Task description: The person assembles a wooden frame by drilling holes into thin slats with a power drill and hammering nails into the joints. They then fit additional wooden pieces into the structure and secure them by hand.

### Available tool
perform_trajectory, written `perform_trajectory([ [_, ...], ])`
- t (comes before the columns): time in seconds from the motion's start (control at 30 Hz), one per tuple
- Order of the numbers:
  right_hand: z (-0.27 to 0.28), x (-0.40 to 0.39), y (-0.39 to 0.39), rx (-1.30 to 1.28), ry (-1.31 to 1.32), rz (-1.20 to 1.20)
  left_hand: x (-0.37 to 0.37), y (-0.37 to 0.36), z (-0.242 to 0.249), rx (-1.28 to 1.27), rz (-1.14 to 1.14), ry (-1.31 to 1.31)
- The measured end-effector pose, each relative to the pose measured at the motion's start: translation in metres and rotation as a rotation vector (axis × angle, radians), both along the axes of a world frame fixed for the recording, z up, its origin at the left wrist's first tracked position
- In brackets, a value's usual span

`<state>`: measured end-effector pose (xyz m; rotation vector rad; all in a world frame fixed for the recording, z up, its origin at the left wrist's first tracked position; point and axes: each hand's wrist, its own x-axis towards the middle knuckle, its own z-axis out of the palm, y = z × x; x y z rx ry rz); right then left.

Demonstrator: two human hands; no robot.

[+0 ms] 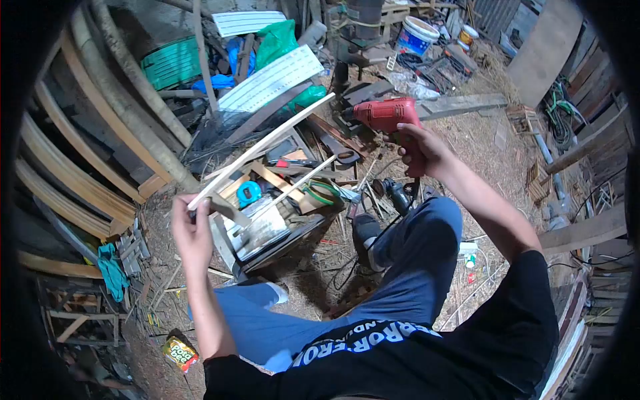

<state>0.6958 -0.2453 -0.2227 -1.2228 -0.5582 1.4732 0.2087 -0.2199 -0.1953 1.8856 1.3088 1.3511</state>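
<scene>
Drill (387, 115), red, in the right hand (427, 152), with fingers wrapped tight around the handle and nose to the left, close to the far end of a long thin stick (267, 142). At the stick's near end, the left hand (191, 228), with a pinch of thumb and fingers on the wood. Between the hands, a blue tape measure (249, 193) and, farther right, a saw (347, 157). Near left, a snack bag (180, 352) on the ground. Far right, a white and blue tub (415, 40).
</scene>
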Motion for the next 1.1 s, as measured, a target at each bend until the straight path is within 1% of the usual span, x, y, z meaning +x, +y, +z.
perform_trajectory([
  [0.03, -0.020, 0.013, 0.013, -0.021, 0.061, 0.031, 0.009, 0.005, 0.005, -0.032, 0.013, 0.034],
  [0.07, -0.045, 0.035, 0.027, -0.164, 0.121, 0.157, 0.022, 0.009, 0.010, -0.055, -0.005, 0.009],
  [0.1, -0.075, 0.051, 0.037, -0.148, 0.147, 0.155, 0.034, 0.012, 0.013, -0.084, -0.020, -0.016],
  [0.17, -0.115, 0.067, 0.054, -0.107, 0.193, 0.150, 0.052, 0.028, 0.008, -0.065, -0.022, 0.043],
  [0.2, -0.141, 0.075, 0.063, -0.087, 0.219, 0.125, 0.061, 0.036, 0.005, -0.077, -0.032, 0.045],
  [0.3, -0.195, 0.090, 0.070, -0.185, 0.235, 0.052, 0.089, 0.054, -0.002, -0.117, -0.037, 0.066],
  [0.43, -0.281, 0.088, 0.057, -0.133, 0.373, -0.118, 0.113, 0.072, -0.009, -0.141, -0.033, 0.075],
  [0.47, -0.302, 0.085, 0.052, -0.135, 0.478, -0.177, 0.119, 0.076, -0.011, -0.172, -0.038, 0.036],
  [0.5, -0.342, 0.093, 0.045, -0.120, 0.766, -0.055, 0.122, 0.081, -0.015, -0.166, -0.041, 0.006],
  [0.53, -0.363, 0.087, 0.043, -0.064, 0.779, -0.148, 0.127, 0.085, -0.016, -0.169, -0.040, 0.014],
  [0.57, -0.366, 0.074, 0.042, -0.009, 0.790, -0.243, 0.132, 0.088, -0.016, -0.173, -0.040, 0.023],
  [0.6, -0.366, 0.070, 0.037, -0.041, 0.699, -0.320, 0.136, 0.091, -0.019, -0.171, -0.053, 0.027],
  [0.7, -0.395, 0.061, 0.039, -0.031, 0.716, -0.437, 0.145, 0.098, -0.030, -0.179, -0.064, 0.034],
  [0.73, -0.419, 0.064, 0.041, -0.023, 0.733, -0.434, 0.148, 0.099, -0.034, -0.192, -0.049, 0.033],
  [0.83, -0.445, 0.068, 0.049, -0.067, 0.872, -0.484, 0.155, 0.103, -0.042, -0.219, -0.031, 0.043],
  [0.87, -0.449, 0.069, 0.049, -0.042, 0.820, -0.488, 0.157, 0.105, -0.045, -0.225, -0.031, 0.048],
  [0.9, -0.452, 0.070, 0.052, -0.041, 0.834, -0.484, 0.158, 0.106, -0.047, -0.234, -0.030, 0.039],
  [1.0, -0.493, 0.081, 0.063, -0.039, 0.877, -0.460, 0.160, 0.112, -0.052, -0.247, -0.024, 0.026],
  [1.07, -0.501, 0.085, 0.070, -0.043, 0.911, -0.443, 0.159, 0.115, -0.052, -0.245, -0.029, 0.038],
  [1.1, -0.506, 0.086, 0.070, -0.067, 0.874, -0.459, 0.160, 0.117, -0.054, -0.240, -0.026, 0.020],
])
